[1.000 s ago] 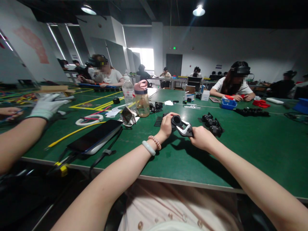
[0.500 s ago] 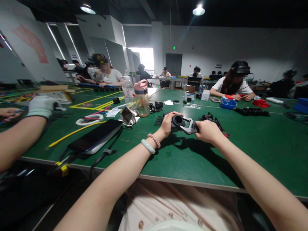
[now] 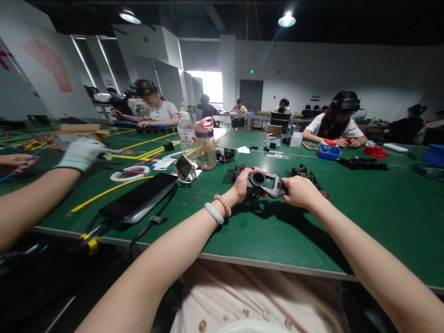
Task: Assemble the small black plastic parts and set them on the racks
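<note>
My left hand [image 3: 243, 186] is closed round a black round part [image 3: 257, 180] held just above the green table [image 3: 263, 231]. My right hand [image 3: 298, 190] grips the handle end of a silver and black pliers-like tool [image 3: 274, 184], whose jaws meet the black part. Behind my right hand lies a row of several similar black parts [image 3: 307, 174]. A black ribbed tray [image 3: 231, 175] sits just behind my left hand.
A bottle with a pink lid [image 3: 205, 143] and a clear water bottle [image 3: 186, 135] stand at the back left. A dark flat device with straps [image 3: 138, 199] lies at the left. A neighbour's gloved hand [image 3: 81, 154] reaches in from the left. Other people sit at the far tables.
My right hand has swung up and to the right, so the tool now lies level with the black part. My left hand has shifted a little towards the far side.
</note>
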Demonstrator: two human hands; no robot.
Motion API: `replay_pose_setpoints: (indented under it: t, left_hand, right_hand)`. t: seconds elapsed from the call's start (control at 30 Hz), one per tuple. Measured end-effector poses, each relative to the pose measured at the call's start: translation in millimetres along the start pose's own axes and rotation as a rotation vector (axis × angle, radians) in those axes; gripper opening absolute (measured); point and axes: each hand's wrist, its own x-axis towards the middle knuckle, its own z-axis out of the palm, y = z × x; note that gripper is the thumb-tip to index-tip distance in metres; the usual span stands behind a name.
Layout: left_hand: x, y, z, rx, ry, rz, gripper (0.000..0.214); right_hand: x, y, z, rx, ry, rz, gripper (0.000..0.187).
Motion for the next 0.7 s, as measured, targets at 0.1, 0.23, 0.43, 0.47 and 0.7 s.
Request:
replay_pose_setpoints:
  t: [0.1,0.23,0.43,0.47,0.7]
  left_hand:
    - [2.5,-4.4,-1.1,-0.033,0.042,0.043,0.038]
    - [4.6,-7.4,-2.0,-0.056,0.049,0.045,0.039]
    - [3.7,-7.3,-2.3,0.018,0.047,0.099,0.041]
    - [3.7,-7.8,-3.0,0.048,0.052,0.128,0.040]
    - [5.1,-11.6,-6.4,0.286,0.212,0.274,0.040]
  right_hand:
    - [-0.3,-2.8,0.2,0.017,0.003,0.015,0.025]
    - [-0.9,-5.1,1.6,0.028,-0.001,0.029,0.024]
    - [-2.3,-7.8,1.0,0.037,0.002,0.044,0.025]
    - [-2.5,-8.8,1.0,0.040,-0.002,0.049,0.025]
    - [-3.7,-16.3,1.8,0.077,-0.034,0.089,0.024]
